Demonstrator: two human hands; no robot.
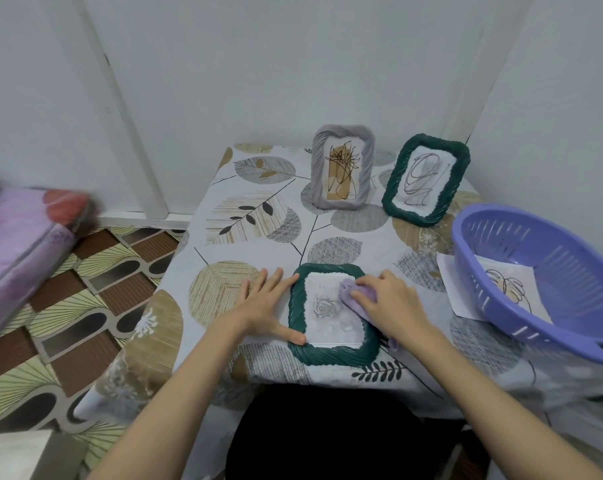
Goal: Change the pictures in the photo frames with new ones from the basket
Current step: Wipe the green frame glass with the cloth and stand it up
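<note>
Our left hand (269,306) lay flat, fingers straight, bracing the frame (331,315) so our right hand (386,301), gripping a cloth (353,296), could wipe its glass.

Three photo frames (333,315) (342,167) (425,179), one basket (549,282), one cloth (357,296), one loose picture (456,289).

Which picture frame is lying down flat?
The dark green braided frame with the rose picture, nearest the person, between the left hand and right hand. The grey braided frame and other green frame stand upright behind it.
</note>
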